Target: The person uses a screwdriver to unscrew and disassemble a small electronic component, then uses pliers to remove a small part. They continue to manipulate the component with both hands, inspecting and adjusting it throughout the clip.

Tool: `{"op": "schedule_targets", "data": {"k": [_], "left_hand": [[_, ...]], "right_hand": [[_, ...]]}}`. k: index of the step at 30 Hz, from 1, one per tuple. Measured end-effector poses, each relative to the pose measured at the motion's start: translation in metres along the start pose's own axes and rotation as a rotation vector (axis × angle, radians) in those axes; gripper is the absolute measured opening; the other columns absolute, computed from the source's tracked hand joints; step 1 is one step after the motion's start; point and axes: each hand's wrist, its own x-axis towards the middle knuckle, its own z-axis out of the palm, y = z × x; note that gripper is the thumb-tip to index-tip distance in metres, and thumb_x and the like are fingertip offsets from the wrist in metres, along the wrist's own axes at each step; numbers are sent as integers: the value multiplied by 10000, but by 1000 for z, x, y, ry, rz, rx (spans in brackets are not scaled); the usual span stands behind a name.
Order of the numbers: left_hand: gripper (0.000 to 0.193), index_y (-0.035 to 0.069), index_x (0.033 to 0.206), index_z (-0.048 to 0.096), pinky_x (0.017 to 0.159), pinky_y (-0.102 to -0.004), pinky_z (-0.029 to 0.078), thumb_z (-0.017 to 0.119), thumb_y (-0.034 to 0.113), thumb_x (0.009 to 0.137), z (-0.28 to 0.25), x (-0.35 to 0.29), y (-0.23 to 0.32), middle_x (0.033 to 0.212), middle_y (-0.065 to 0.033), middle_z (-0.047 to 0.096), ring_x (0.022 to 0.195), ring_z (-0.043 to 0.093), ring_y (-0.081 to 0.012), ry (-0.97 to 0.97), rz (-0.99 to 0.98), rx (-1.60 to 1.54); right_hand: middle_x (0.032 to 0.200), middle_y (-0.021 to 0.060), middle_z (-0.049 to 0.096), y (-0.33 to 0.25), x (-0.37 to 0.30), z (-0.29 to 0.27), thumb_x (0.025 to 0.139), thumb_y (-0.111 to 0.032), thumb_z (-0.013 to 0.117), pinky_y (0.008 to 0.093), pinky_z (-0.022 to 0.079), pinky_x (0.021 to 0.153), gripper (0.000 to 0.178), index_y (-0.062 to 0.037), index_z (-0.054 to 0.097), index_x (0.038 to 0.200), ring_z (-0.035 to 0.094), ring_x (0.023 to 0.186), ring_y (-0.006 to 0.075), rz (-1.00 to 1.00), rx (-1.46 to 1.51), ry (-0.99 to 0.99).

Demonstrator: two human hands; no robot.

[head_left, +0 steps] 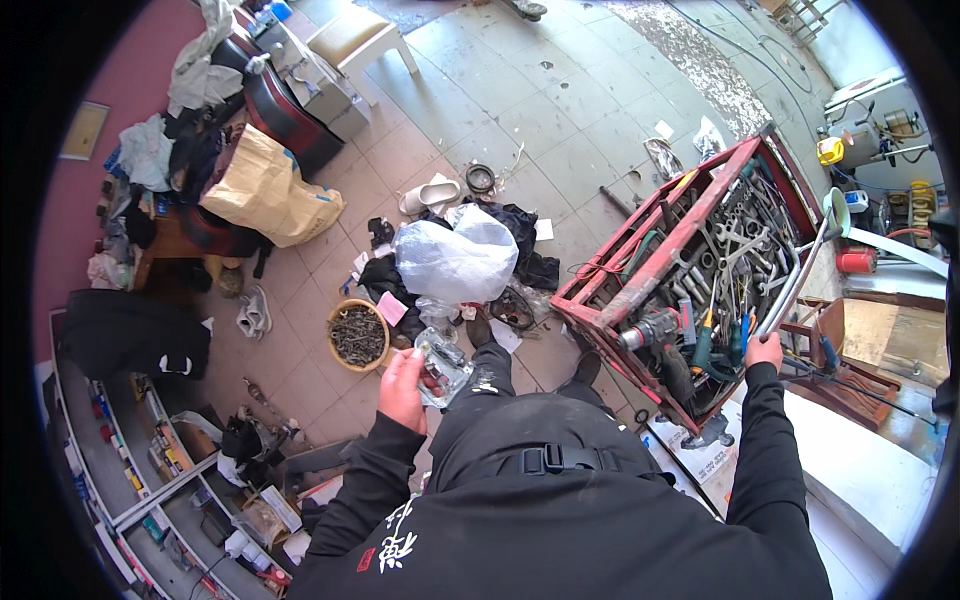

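Note:
My left hand point(402, 388) is closed on a small clear plastic bag point(446, 370) in front of my waist. Something metallic seems to be inside, too small to make out. At the right, my right hand point(764, 354) is closed round the near end of a long silver bar point(792, 288), which slants away along the side of a red tool cart point(628, 308). Wrenches point(738, 240) and other hand tools fill the cart's top. A cordless drill point(652, 330) and several screwdrivers point(706, 338) lie at its near end.
Ahead of my feet a bubble-wrap bundle point(456, 260) lies on dark cloth. A round basket of small metal parts point(358, 334) stands beside it. Shelves point(128, 508) line the lower left, a paper bag point(268, 188) stands beyond, and a white surface point(862, 470) is at right.

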Motion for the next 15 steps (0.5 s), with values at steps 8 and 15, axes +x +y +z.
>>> {"op": "schedule_targets", "data": {"k": [8,15], "left_hand": [[212,45,1225,609,630,-343,568,556,186,1076,-82,72,58,919,-52,641,714,651,-165,122,-70,-108],[208,58,1231,594,615,-352,579,544,197,1084,-97,82,92,941,-66,647,715,677,-186,102,-37,-120]], "right_hand": [[1015,261,759,-145,-48,-40,932,-249,685,522,574,904,257,-24,675,1057,734,997,471,-139,-43,31],[934,222,760,-216,-53,-35,933,-234,716,491,582,854,238,-17,670,1020,750,922,420,-183,68,73]]}}
